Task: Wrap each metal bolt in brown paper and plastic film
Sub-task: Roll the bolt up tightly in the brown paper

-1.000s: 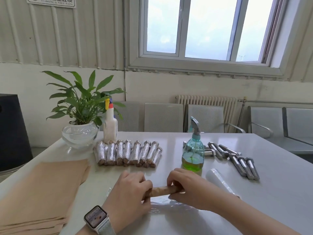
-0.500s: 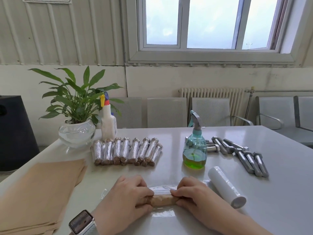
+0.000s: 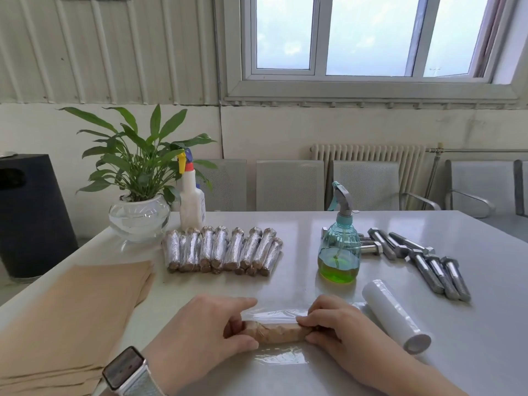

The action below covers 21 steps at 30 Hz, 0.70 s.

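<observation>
Now both hands sit nearer the front edge of the table (image 3: 285,224) than a second ago, and the view has tipped down so more of the tabletop shows. The left hand (image 3: 208,332) curls its fingers and thumb round the left end of the paper-wrapped bolt (image 3: 281,333); the right hand (image 3: 337,330) pinches the right end. The bolt lies crosswise between them, on a sheet of plastic film (image 3: 280,357). Film that earlier lay only in front of the bolt now also rises behind it, a clear band stretching from hand to hand along the bolt's far side. The bolt itself was lifted slightly at the right end a second ago; now it lies level.

The film roll (image 3: 395,315) is just right of the right hand, its open core end pointing toward the front edge, and it shows whole where it was half hidden before. Along the left edge lies the stack of brown paper (image 3: 71,318). Toward the far side, left of centre, a row of finished wrapped bolts (image 3: 221,251) lies side by side. The green spray bottle (image 3: 340,247) stands right of centre, with bare metal bolts (image 3: 437,270) toward the right edge beyond it. A potted plant (image 3: 137,195) and a white spray bottle (image 3: 192,201) stand at the far left corner. A watch (image 3: 125,370) is on the left wrist.
</observation>
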Available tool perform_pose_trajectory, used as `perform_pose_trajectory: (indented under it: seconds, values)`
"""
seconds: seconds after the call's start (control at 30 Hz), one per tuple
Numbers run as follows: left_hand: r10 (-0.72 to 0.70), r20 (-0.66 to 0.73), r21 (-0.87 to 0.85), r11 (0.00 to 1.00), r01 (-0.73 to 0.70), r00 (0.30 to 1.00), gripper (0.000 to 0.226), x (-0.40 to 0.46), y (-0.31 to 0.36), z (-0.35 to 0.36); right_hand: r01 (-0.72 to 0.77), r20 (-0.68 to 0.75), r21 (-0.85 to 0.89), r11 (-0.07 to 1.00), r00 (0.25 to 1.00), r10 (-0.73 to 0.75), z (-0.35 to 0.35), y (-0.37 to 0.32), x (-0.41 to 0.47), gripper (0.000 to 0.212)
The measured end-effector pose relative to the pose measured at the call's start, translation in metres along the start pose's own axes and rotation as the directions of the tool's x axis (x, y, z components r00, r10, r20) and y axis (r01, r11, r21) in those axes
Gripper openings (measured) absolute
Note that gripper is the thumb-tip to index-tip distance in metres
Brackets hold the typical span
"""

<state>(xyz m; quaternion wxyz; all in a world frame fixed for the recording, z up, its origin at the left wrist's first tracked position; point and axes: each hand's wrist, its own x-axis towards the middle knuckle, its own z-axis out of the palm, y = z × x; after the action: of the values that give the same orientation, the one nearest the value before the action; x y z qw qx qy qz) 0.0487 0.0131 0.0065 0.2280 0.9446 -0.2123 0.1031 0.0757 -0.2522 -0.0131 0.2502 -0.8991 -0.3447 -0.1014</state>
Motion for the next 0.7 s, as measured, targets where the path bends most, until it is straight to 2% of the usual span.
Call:
perform_pose_trajectory:
  seconds: [0.1,0.23,0.43,0.57,0.7]
  values:
    - [-0.030,0.050,-0.002,1.000,0.030,0.998,0.058,0.0004,-0.0010,0.0005,-0.026,0.008,0.012,1.000,1.000,0.026,-0.0009,-0.0009,0.0009,0.022]
    - [-0.110,0.117,-0.094,0.988,0.122,0.987,0.039,0.0000,-0.0052,-0.0046,-0.057,0.015,0.043,0.997,0.998,0.057,-0.0029,-0.0034,0.0002,0.023]
    - [-0.209,0.135,-0.128,0.966,0.226,0.969,0.021,0.0013,-0.0060,-0.0039,-0.094,0.011,0.053,0.994,0.996,0.093,-0.0034,-0.0052,-0.0002,0.021]
    - [-0.247,0.094,-0.058,0.966,0.253,0.964,0.012,-0.0007,-0.0031,0.0012,-0.094,0.004,0.056,0.994,0.996,0.094,-0.0034,-0.0059,-0.0003,0.020]
    - [-0.233,0.064,0.039,0.972,0.231,0.970,0.012,-0.0028,-0.0029,0.0030,-0.096,-0.003,0.053,0.994,0.995,0.096,-0.0032,-0.0063,0.0001,0.019]
